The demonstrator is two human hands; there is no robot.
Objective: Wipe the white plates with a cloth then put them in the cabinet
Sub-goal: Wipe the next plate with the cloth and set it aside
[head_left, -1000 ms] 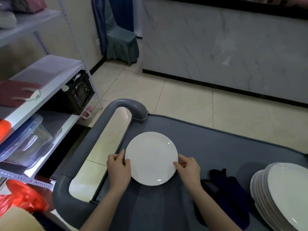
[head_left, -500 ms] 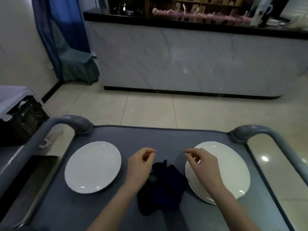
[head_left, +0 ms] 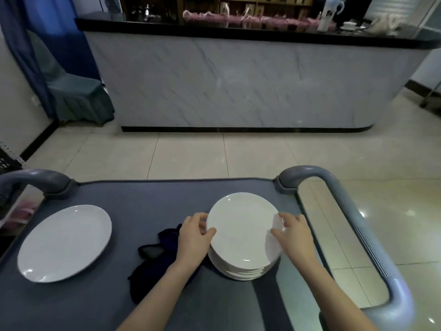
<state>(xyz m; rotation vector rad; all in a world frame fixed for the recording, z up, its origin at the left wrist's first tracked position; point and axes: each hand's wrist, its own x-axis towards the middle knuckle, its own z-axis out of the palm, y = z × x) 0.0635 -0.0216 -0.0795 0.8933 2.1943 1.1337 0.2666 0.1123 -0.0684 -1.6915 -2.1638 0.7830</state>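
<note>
your left hand [head_left: 194, 235] is curled onto the rim of the top plate [head_left: 241, 225] at its 9 o'clock edge, thumb lying on the upper face and fingers wrapped against the edge. your right hand [head_left: 294, 235] meets the same plate at its 3 o'clock edge with bent fingers gripping the rim; that side is smeared by blur, so you cannot tell where the thumb sits. the top plate lies on the stack of white plates [head_left: 243, 271], and whether it has lifted clear of the one beneath cannot be told. taking the grey cart [head_left: 148, 201] top as a clock face with 12 away from you, the stack stands toward 3 o'clock, near the right cart handle [head_left: 358, 225]. a single white plate [head_left: 64, 242] lies flat toward 9 o'clock, well apart from the stack. the dark blue cloth [head_left: 155, 263] lies crumpled between them, near the centre and just beside the stack, partly under your left wrist. beyond the cart at 12 o'clock a marble-fronted counter [head_left: 238, 80] spans the tiled floor, and a covered chair [head_left: 78, 96] stands at about 10 o'clock.
</note>
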